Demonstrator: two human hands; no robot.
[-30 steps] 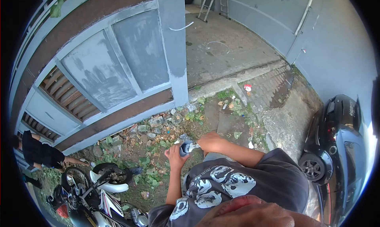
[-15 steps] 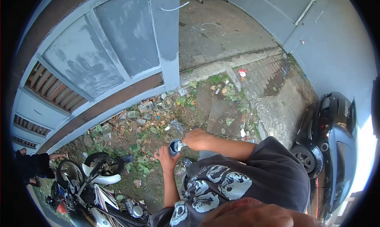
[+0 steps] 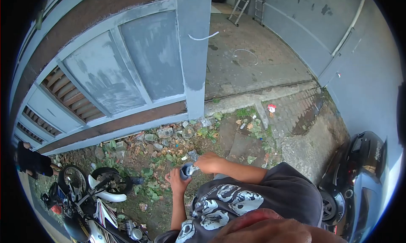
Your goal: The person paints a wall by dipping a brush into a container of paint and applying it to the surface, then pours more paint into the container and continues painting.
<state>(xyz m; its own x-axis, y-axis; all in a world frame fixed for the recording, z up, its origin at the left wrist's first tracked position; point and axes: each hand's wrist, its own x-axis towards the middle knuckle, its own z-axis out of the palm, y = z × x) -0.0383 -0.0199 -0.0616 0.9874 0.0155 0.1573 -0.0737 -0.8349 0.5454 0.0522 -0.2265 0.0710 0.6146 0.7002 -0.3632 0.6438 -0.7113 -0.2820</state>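
Observation:
My left hand (image 3: 178, 181) is wrapped round a small cup of grey paint (image 3: 185, 172) and holds it in front of my chest. Right above the rim is my right hand (image 3: 209, 163), its fingers closed on a paintbrush (image 3: 193, 169). The pale, paint-coated end of the brush points down into the cup's mouth; its handle is mostly hidden by my fingers. Further ahead on the left stands a wall with grey panels (image 3: 154, 52), streaked with uneven paint.
A motorbike (image 3: 105, 215) is parked at lower left, with a person (image 3: 34, 160) beyond it. A dark car (image 3: 363, 175) stands at right. Rubble and leaves (image 3: 165, 135) cover the ground along the wall. A ladder (image 3: 243, 8) stands on the far paving.
My view has tilted up, so the wall, paving and ladder show more. Both hands keep their hold on the cup and brush, with the brush still at the cup's mouth.

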